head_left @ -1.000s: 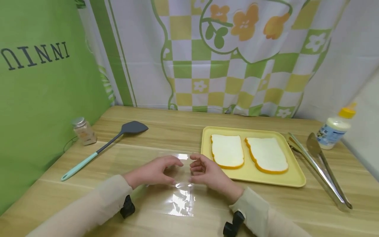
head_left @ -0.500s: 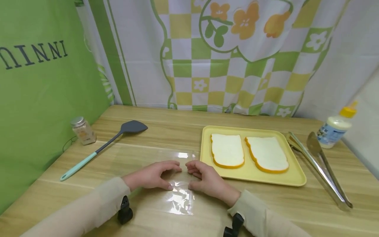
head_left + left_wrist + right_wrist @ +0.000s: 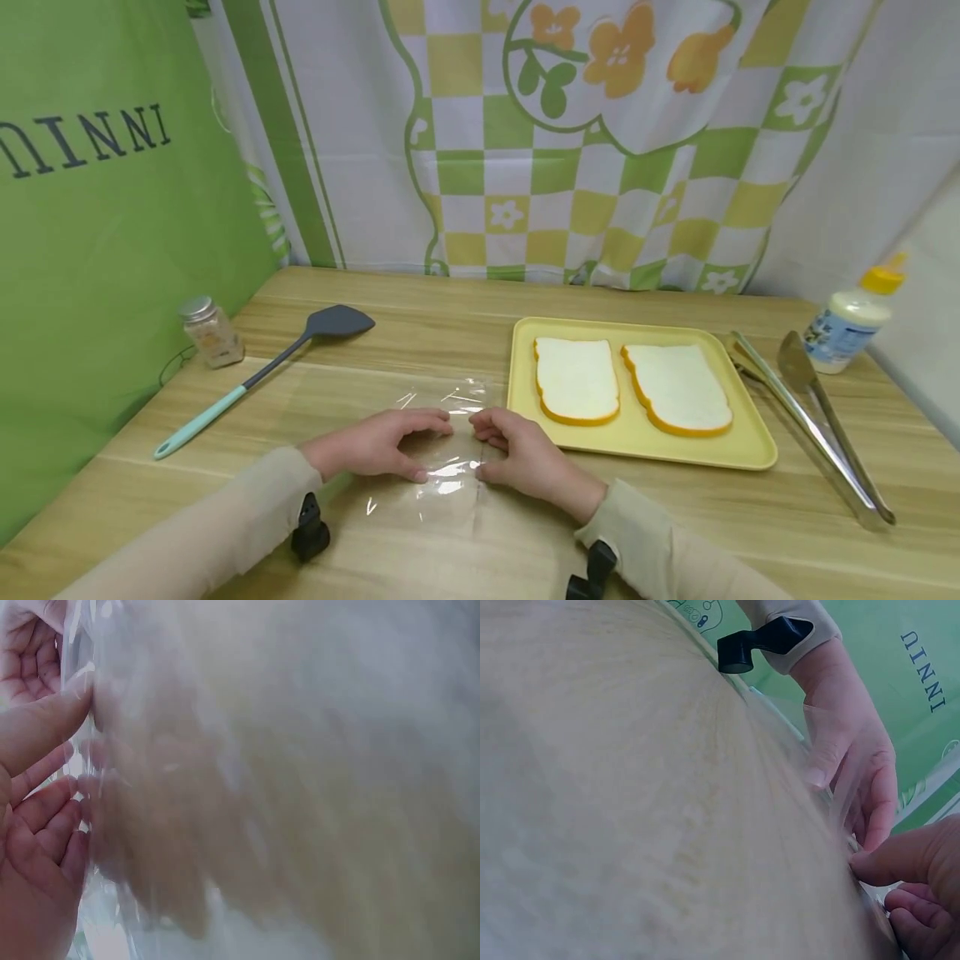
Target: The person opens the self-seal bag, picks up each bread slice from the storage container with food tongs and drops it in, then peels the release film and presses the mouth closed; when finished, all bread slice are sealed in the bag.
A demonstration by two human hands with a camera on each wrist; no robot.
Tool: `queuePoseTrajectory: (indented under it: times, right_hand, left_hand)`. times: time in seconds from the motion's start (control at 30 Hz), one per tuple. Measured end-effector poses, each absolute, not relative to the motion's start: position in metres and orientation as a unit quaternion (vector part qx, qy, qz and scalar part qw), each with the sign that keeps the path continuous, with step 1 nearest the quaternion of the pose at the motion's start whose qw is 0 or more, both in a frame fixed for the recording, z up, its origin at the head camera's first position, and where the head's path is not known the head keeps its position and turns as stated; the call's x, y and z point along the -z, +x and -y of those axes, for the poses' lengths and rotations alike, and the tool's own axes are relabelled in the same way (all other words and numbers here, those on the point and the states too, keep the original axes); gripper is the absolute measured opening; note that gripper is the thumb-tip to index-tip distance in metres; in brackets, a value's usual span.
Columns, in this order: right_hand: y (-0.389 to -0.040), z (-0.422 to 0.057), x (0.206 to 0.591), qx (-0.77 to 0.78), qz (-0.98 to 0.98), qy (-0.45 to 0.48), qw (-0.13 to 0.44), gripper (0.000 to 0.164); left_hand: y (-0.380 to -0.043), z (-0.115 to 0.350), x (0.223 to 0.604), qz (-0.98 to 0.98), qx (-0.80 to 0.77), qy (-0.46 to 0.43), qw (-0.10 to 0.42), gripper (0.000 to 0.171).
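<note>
A clear plastic bag or sheet [image 3: 448,483] lies on the table, crossed by bright glints. My left hand [image 3: 381,444] is over its left part, thumb apart from the bent fingers. At the right edge of the plastic is my right hand [image 3: 525,454], its thumb and curved fingers separated by a gap. The two hands' fingertips face each other closely. Through the left wrist view the clear film [image 3: 247,765] fills most of the frame, beside the thumb and fingers. The right wrist view has the film in front of the left hand [image 3: 855,750], with the right thumb [image 3: 870,866] low.
To the right, a yellow tray [image 3: 645,454] bears two bread slices [image 3: 576,379]. Metal tongs [image 3: 832,442] and a yellow-capped bottle [image 3: 847,329] stand beyond it. A spatula [image 3: 262,375] and a small jar [image 3: 213,332] are on the left. A checkered curtain [image 3: 600,183] hangs behind.
Both hands have come slightly nearer the body and lower, the left also a little leftward. The plastic's glints have shifted and its near edge looks less flat. The tray and tools stay put.
</note>
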State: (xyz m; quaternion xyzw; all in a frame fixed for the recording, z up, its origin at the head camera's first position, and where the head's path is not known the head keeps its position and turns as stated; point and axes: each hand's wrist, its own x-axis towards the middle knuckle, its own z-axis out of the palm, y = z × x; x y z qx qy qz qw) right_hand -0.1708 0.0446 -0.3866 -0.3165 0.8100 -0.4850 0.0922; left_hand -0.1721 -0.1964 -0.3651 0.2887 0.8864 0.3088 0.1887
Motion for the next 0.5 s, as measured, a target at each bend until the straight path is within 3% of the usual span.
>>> queuePoseTrajectory:
  times: [0.5]
  right_hand:
    - [-0.171,-0.043,0.385,0.472,-0.817,-0.318,0.093,0.050]
  left_hand:
    - [-0.167,0.218,0.364,-0.892,-0.296,0.288,0.182,0.053]
